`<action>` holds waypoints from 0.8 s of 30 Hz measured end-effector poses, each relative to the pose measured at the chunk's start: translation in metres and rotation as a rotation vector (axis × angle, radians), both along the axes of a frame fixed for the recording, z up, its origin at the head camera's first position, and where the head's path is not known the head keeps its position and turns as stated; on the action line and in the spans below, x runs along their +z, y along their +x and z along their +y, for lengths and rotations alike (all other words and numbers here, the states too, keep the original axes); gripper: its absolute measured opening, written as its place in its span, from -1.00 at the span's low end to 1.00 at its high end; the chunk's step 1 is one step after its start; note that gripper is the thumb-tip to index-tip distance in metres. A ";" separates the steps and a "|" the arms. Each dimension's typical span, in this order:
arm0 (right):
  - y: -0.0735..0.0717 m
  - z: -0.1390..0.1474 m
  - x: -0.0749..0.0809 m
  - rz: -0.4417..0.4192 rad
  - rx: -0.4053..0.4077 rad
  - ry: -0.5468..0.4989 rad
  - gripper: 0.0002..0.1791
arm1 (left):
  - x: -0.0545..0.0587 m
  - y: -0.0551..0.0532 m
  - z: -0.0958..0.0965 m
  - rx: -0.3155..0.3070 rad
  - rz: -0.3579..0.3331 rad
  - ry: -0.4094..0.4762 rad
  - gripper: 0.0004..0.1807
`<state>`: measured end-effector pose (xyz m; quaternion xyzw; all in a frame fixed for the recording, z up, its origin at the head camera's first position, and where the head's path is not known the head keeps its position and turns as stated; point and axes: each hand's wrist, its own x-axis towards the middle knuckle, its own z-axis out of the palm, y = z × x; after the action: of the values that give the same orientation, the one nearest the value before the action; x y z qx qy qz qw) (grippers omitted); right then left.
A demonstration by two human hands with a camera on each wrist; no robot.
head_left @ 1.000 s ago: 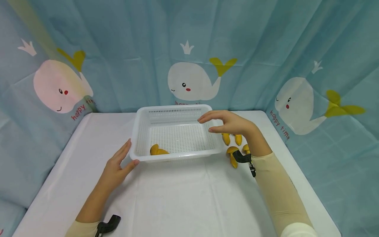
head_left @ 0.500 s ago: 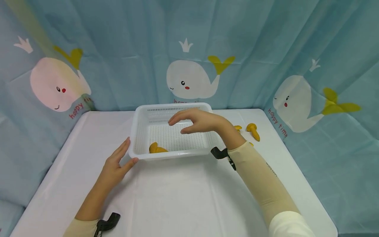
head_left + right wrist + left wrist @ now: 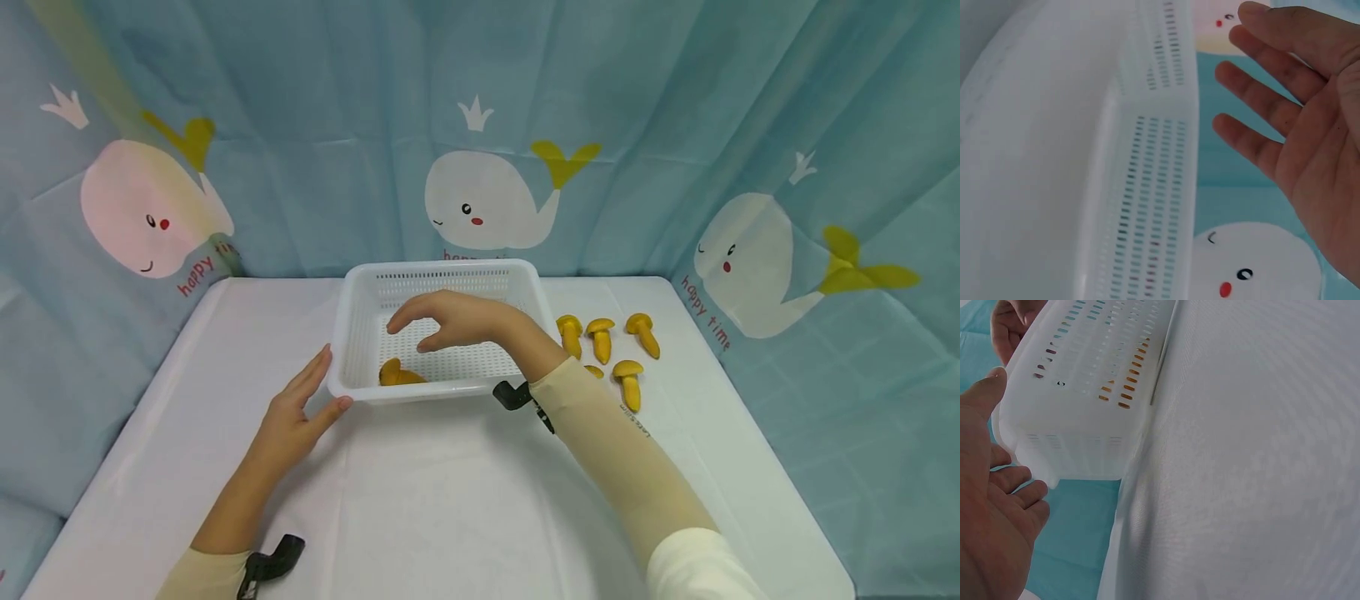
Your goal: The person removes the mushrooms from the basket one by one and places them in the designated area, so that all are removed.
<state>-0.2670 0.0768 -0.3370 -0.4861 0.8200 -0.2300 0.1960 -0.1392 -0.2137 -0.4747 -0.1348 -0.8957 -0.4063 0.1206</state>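
Observation:
A white perforated plastic basket (image 3: 442, 388) stands at the back of the table. One yellow toy-like mushroom (image 3: 399, 375) lies in its front left corner. My left hand (image 3: 288, 429) rests at that corner outside, fingers straight along the left side and thumb at the front rim. In the left wrist view, the left thumb (image 3: 985, 392) touches the rim. My right hand (image 3: 457, 321) hovers over the basket, fingers loosely bent and holding nothing. In the right wrist view, the right hand's fingers (image 3: 1260, 94) are spread above the basket's wall.
Several more yellow mushrooms (image 3: 628, 383) lie on the white-covered table (image 3: 450, 500), right of the basket. The right forearm (image 3: 611, 458) partly hides one. A blue curtain (image 3: 337, 167) with whale prints hangs behind and at both sides.
My right hand has moved left from the basket's right rim to above its middle, uncovering the mushrooms at the right. The left hand has stayed at the corner.

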 end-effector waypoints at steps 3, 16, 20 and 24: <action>-0.003 -0.011 -0.010 -0.012 0.001 0.005 -0.51 | 0.001 -0.002 0.000 -0.001 0.007 0.007 -0.02; -0.009 -0.043 -0.047 -0.122 -0.008 0.037 -0.54 | -0.003 0.000 0.000 -0.010 0.008 0.018 -0.01; -0.011 -0.046 -0.054 -0.171 -0.016 0.030 -0.54 | -0.003 0.001 0.000 -0.008 -0.001 0.017 0.00; -0.015 -0.046 -0.060 -0.219 -0.034 0.025 -0.54 | -0.003 0.000 0.000 -0.007 0.005 0.017 -0.01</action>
<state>-0.2817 0.0305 -0.3972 -0.4416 0.8047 -0.2746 0.2865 -0.1391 -0.2138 -0.4775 -0.1382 -0.8915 -0.4137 0.1226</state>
